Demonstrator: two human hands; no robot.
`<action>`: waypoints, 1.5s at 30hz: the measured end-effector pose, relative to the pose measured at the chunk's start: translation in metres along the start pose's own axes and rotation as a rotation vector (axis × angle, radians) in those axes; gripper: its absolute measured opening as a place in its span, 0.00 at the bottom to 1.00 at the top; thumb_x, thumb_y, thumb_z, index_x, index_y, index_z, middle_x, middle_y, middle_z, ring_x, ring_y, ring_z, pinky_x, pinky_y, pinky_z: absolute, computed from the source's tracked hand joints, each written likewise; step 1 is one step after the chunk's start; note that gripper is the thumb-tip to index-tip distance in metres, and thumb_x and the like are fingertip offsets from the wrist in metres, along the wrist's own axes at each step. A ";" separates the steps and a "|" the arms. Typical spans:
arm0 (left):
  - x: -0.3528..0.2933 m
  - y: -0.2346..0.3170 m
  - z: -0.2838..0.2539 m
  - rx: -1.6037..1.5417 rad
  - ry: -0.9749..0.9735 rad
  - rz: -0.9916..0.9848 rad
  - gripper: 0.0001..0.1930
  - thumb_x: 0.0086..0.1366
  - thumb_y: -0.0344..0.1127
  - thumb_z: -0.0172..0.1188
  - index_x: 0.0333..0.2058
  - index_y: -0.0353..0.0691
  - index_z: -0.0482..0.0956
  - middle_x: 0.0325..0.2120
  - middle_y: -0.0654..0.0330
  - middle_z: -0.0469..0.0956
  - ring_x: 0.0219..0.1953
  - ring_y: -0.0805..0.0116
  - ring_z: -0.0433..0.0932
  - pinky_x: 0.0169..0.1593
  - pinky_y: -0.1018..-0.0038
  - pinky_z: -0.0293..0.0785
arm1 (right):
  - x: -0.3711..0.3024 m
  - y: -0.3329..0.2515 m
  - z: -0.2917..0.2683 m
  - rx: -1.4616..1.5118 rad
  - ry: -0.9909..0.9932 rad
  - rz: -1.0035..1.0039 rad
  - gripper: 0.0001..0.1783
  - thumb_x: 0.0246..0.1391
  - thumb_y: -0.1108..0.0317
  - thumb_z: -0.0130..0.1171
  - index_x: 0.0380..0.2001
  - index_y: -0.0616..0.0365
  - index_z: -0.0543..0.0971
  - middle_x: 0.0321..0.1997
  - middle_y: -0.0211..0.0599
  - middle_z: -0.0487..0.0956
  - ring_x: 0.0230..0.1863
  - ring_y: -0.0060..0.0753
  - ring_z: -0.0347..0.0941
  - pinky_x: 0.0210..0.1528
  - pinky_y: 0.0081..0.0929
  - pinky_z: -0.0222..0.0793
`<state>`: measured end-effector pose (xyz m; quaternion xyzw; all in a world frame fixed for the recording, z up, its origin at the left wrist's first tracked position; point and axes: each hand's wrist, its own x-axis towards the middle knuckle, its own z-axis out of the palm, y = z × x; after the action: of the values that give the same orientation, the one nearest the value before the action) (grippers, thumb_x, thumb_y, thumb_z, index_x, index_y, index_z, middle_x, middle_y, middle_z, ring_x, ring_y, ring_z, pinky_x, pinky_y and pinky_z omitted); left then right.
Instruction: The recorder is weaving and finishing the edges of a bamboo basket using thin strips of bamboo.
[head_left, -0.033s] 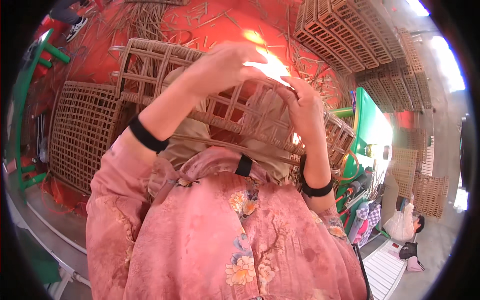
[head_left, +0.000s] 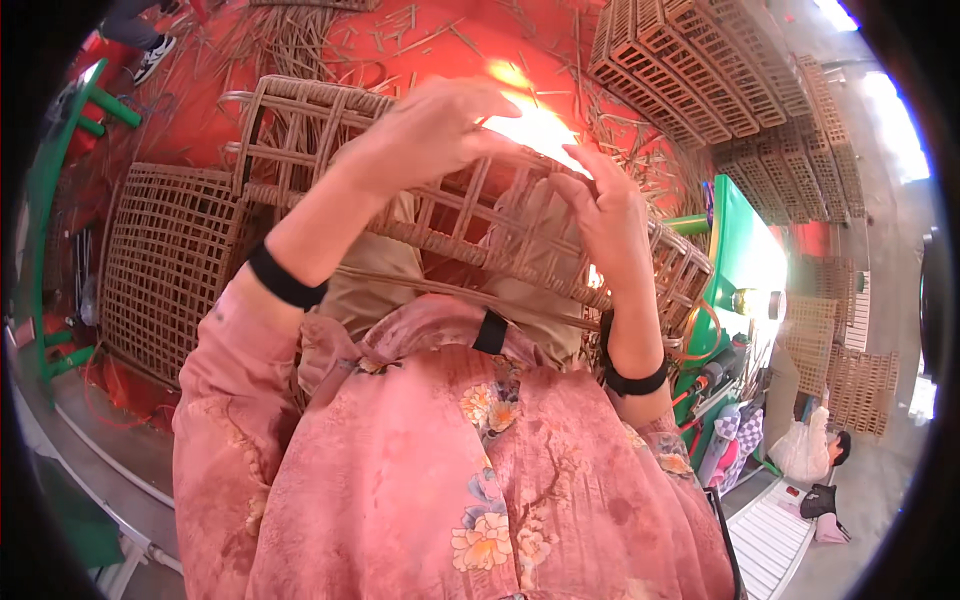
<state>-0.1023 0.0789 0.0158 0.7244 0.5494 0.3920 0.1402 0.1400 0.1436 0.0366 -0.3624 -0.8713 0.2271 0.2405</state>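
A long brown wicker basket [head_left: 450, 240] with open lattice sides lies across my lap, its left end tilted up and away. Over its far rim is my left hand [head_left: 440, 130], palm down, thumb and forefinger apart. My right hand [head_left: 608, 205] hovers at the basket's right half, its forefinger and thumb also spread and pointing toward the left hand. Strong glare fills the space between the hands, so a thin strand there could not be made out. Both forearms wear black bands, the left one [head_left: 287, 281] below the elbow.
Another woven lattice panel [head_left: 165, 265] stands at the left. Loose cane strips [head_left: 310, 40] litter the red floor. Stacked baskets [head_left: 690, 65] rise at the far right, beside a green table [head_left: 740, 240] with tools. A seated person [head_left: 805, 445] is at the lower right; a shoe [head_left: 153, 58] shows at far left.
My left hand and forearm have shifted slightly left and nearer. The right hand's finger and thumb have moved a little. The basket stays in place.
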 end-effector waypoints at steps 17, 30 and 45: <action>-0.043 -0.034 -0.029 0.277 -0.018 0.160 0.21 0.64 0.30 0.65 0.56 0.39 0.81 0.52 0.56 0.82 0.54 0.54 0.79 0.63 0.58 0.71 | 0.024 -0.020 0.044 -0.230 -0.133 -0.338 0.22 0.66 0.73 0.54 0.62 0.56 0.75 0.54 0.50 0.82 0.56 0.57 0.77 0.57 0.48 0.72; -0.030 -0.044 -0.026 0.261 0.050 0.279 0.13 0.67 0.32 0.57 0.47 0.39 0.85 0.38 0.54 0.82 0.44 0.52 0.81 0.49 0.59 0.78 | 0.045 -0.019 0.022 0.114 -0.322 -0.169 0.17 0.65 0.73 0.59 0.56 0.59 0.82 0.48 0.44 0.87 0.48 0.42 0.83 0.52 0.36 0.77; -0.071 -0.059 -0.071 0.303 0.120 0.074 0.22 0.63 0.37 0.70 0.56 0.45 0.82 0.50 0.61 0.83 0.59 0.56 0.77 0.67 0.58 0.64 | 0.055 -0.063 0.071 -0.025 -0.209 -0.207 0.19 0.61 0.66 0.64 0.54 0.58 0.80 0.46 0.50 0.83 0.49 0.58 0.79 0.52 0.47 0.74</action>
<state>-0.2007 0.0191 -0.0049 0.7322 0.5825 0.3524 -0.0182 0.0316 0.1285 0.0313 -0.2478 -0.9271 0.2269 0.1662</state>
